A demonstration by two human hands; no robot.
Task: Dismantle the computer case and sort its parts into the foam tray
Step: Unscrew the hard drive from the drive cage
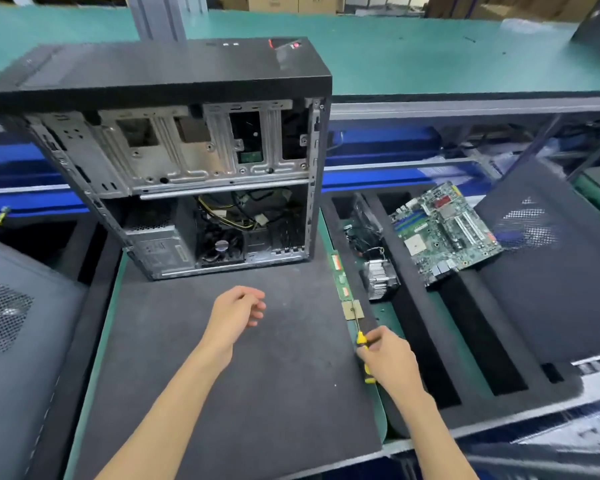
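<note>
Flanking computer case [174, 150]: motherboard [444, 233], heatsink [380, 278], side panel [21, 327].

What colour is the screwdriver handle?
Yellow and black, in the head view: the screwdriver in the right hand.

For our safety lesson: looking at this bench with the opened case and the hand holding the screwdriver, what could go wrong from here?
1. The motherboard lies tilted across the foam tray ridge, so it might slide or flex.
2. The right hand grips the screwdriver at the mat's edge; its tip could scratch parts nearby.
3. Loose cables inside the computer case could snag on parts being pulled out.
</note>
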